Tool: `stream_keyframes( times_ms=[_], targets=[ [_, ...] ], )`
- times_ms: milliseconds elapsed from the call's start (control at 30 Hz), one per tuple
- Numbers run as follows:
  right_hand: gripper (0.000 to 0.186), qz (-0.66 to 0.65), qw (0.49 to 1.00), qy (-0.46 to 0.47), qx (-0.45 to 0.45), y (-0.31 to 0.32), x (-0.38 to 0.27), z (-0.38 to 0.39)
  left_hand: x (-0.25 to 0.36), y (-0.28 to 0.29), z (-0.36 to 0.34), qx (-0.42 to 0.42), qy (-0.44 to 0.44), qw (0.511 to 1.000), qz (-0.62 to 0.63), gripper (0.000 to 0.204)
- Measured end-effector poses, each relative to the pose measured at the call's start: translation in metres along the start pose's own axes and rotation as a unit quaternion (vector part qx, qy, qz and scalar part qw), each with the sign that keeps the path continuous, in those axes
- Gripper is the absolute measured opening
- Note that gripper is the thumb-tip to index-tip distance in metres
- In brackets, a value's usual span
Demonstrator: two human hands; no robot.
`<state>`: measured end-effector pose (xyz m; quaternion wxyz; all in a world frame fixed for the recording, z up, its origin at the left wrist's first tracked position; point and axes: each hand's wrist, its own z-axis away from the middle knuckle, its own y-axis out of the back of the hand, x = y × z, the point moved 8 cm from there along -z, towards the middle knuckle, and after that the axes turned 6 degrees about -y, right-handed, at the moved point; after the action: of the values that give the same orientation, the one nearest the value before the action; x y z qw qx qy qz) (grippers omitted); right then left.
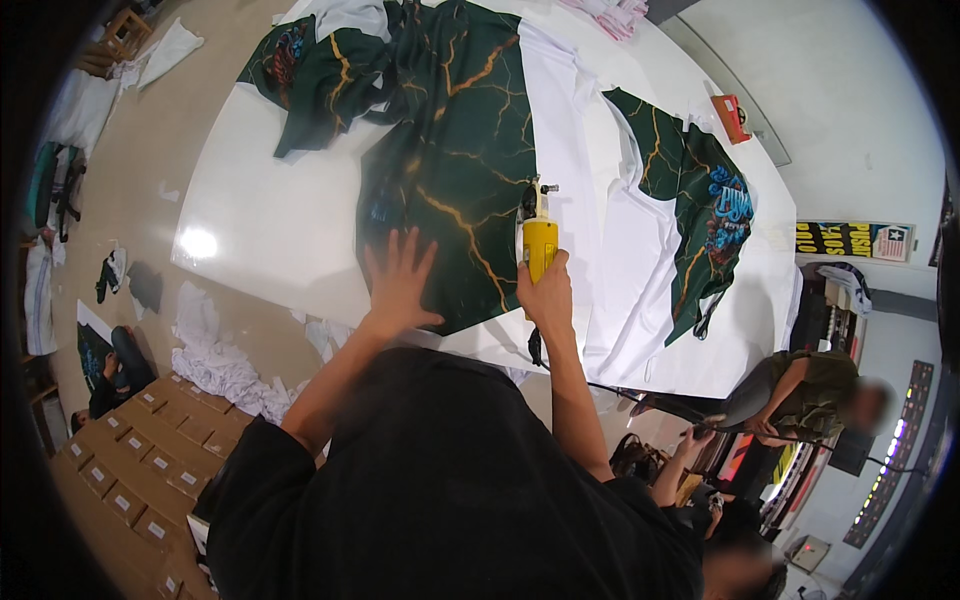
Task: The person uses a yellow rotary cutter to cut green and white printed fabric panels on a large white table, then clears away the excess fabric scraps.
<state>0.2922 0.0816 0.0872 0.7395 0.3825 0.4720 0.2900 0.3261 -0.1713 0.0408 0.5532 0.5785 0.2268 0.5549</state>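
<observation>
My right hand (pixel 547 291) is wrapped round the yellow body of an electric fabric cutter (pixel 540 243), whose metal head points away from me. The cutter stands along the line where dark green printed fabric (pixel 450 180) with gold crack-like veins meets its white margin (pixel 562 120). Flat on the near left part of the green cloth lies my left hand (pixel 402 285), fingers spread. A dark cord (pixel 537 347) runs from the cutter's rear past my right wrist. The blade's contact with the cloth is too small to make out.
Another green-and-white printed piece (pixel 708 190) lies to the right on the white table (pixel 270 210), with a small red box (pixel 731 119) beyond. Cardboard boxes (pixel 130 470) and white fabric scraps (pixel 215 350) lie at lower left. People (pixel 800 400) are at lower right; another person (pixel 120 370) sits at left.
</observation>
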Motion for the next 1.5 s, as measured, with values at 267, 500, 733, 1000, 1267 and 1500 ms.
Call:
stream_keyframes(
  times_ms=[267, 500, 733, 1000, 1267, 1500],
  targets=[
    [0.051, 0.004, 1.000, -0.025, 0.013, -0.001, -0.011, -0.011, -0.006, -0.010, -0.001, 0.011, -0.001, 1.000, -0.001, 0.142],
    [0.051, -0.005, 0.999, -0.041, 0.033, 0.001, -0.019, -0.022, -0.004, -0.003, -0.003, -0.026, 0.013, 1.000, -0.007, 0.134],
    [0.052, 0.005, 0.998, -0.043, 0.050, 0.001, -0.019, -0.033, -0.007, -0.010, -0.005, -0.050, 0.026, 0.998, 0.004, 0.141],
    [0.055, 0.000, 0.997, -0.064, 0.052, 0.004, -0.022, -0.046, -0.008, -0.012, -0.005, -0.052, 0.026, 0.998, 0.011, 0.140],
    [0.059, 0.009, 0.995, -0.077, 0.068, 0.009, -0.015, -0.063, -0.007, -0.009, -0.002, -0.052, 0.028, 0.998, 0.012, 0.137],
    [0.061, 0.014, 0.994, -0.066, 0.084, 0.030, 0.010, -0.089, -0.004, -0.001, 0.002, -0.041, 0.019, 0.999, -0.006, 0.134]
  ],
)
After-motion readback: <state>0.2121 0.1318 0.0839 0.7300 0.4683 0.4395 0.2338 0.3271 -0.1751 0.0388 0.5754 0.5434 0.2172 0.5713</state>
